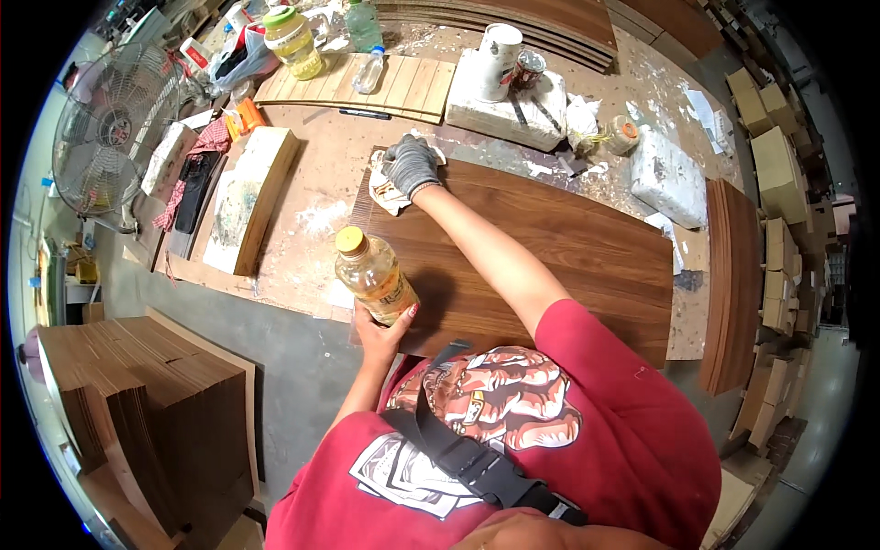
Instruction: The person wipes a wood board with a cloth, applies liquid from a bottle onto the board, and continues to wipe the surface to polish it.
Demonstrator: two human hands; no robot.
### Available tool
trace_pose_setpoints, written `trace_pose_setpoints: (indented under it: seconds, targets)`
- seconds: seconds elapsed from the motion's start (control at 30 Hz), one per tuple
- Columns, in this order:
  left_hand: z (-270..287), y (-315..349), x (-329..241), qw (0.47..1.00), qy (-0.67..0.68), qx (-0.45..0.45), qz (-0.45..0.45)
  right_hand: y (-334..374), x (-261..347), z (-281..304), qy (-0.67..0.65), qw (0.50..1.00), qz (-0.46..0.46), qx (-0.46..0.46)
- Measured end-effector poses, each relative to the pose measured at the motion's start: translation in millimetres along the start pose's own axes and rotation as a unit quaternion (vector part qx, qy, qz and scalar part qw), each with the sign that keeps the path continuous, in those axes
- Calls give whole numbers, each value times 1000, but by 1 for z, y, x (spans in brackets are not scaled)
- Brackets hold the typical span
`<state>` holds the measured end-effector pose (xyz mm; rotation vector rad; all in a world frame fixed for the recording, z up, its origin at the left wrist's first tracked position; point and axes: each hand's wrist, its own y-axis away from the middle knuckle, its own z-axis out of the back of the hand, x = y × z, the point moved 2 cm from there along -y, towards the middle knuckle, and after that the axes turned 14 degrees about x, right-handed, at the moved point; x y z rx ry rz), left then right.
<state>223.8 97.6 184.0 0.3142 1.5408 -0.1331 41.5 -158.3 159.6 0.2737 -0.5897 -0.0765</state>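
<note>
A dark brown wood panel (pixel 550 247) lies on the workbench in front of me. My left hand (pixel 380 332), bare, is wrapped round the lower part of a clear plastic bottle (pixel 371 275) with a yellow cap and some yellowish liquid inside. The bottle tilts slightly over the panel's near left edge. At the panel's far left corner, my right hand (pixel 412 163) wears a grey glove and presses a white cloth (pixel 389 192) onto the wood. Its fingers are bunched over the cloth, which sticks out on both sides.
Beyond the panel lie a slatted light wood board (pixel 403 87) and a wrapped white block (pixel 541 110) carrying a white container (pixel 500 60). A paint-stained wood block (pixel 247 202) and a fan (pixel 117 128) stand left. Stacked cardboard (pixel 147 394) is at lower left; brown boards (pixel 731 284) lie right.
</note>
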Motion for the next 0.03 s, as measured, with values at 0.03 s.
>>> trace_pose_setpoints:
  seconds: [0.03]
  targets:
    - [-1, -1, -1, 1000, 2, -1, -3, 4, -5, -1, -17, 999, 23, -20]
